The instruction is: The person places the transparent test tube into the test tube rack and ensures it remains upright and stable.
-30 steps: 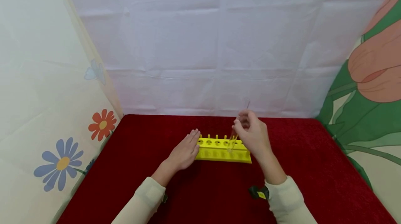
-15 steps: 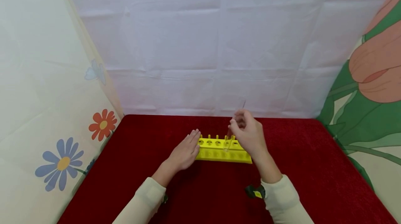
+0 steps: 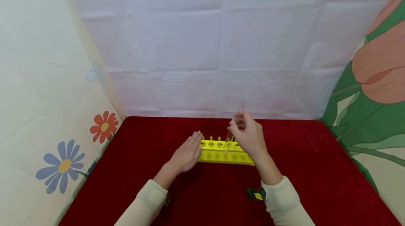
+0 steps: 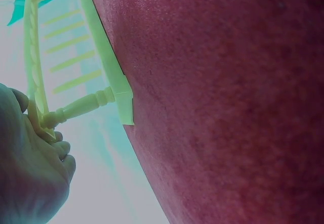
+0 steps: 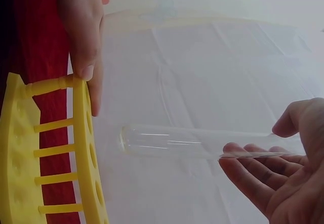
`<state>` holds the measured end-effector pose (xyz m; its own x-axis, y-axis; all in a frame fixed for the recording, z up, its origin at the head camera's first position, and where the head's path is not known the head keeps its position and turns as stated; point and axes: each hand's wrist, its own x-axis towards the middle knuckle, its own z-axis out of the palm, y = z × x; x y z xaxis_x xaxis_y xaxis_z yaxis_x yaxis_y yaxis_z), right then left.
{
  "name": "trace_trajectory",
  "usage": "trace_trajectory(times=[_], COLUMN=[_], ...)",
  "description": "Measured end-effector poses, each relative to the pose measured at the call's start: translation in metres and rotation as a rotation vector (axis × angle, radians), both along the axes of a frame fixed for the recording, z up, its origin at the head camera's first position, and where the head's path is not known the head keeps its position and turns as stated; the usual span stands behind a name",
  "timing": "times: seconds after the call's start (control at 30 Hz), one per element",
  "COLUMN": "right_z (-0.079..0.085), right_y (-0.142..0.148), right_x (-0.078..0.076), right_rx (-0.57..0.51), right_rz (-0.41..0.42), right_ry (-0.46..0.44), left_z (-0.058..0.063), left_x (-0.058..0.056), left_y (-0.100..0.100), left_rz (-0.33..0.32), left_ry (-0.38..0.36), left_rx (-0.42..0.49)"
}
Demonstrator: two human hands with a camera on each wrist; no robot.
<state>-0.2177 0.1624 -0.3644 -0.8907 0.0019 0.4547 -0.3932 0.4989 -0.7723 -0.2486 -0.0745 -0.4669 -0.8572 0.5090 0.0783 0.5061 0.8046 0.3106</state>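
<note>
A yellow test tube rack (image 3: 211, 156) stands on the red cloth, with a row of round holes in its top plate (image 5: 87, 158) and several upright pegs along the back. My left hand (image 3: 186, 154) holds the rack's left end, the thumb and fingers about the end of the top plate in the left wrist view. Above the rack, my right hand (image 3: 250, 134) pinches a clear glass test tube (image 5: 172, 142) between thumb and fingers. The tube is tilted, its rounded bottom lower left, just over the holes and apart from the top plate in the right wrist view.
The red cloth (image 3: 126, 176) covers the table. A white hanging sheet (image 3: 177, 60) closes off the back. Flower-printed panels stand at the left (image 3: 28, 96) and right (image 3: 379, 78). A dark wrist strap (image 3: 253, 193) shows at the right sleeve.
The right hand has shifted left along the rack, carrying the test tube with it. Left hand and rack stay where they were.
</note>
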Motion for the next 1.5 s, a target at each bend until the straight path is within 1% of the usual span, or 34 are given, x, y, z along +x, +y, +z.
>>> trace_trajectory(times=[0.3,0.57,0.77,1.0,1.3,1.5], right_z=[0.002,0.002,-0.001,-0.003,-0.002,-0.002], right_y=[-0.005,-0.01,-0.016,-0.02,-0.026,-0.03], right_x=[-0.001,-0.005,-0.01,-0.012,-0.015,-0.017], right_rx=[0.011,0.004,-0.005,-0.002,0.006,0.004], right_rz=[0.012,0.022,0.043,0.047,0.051,0.055], right_ry=[-0.001,-0.002,-0.002,0.016,0.021,0.009], left_z=[-0.001,0.001,-0.002,-0.005,-0.005,-0.005], left_x=[0.0,0.0,-0.001,-0.003,-0.003,-0.003], left_y=[0.0,0.001,0.0,0.0,-0.001,-0.001], left_rz=[-0.004,0.002,0.002,0.002,-0.008,-0.004], left_ry=[-0.001,-0.006,-0.003,-0.004,0.005,0.012], left_rx=[0.002,0.0,0.002,-0.004,0.01,0.011])
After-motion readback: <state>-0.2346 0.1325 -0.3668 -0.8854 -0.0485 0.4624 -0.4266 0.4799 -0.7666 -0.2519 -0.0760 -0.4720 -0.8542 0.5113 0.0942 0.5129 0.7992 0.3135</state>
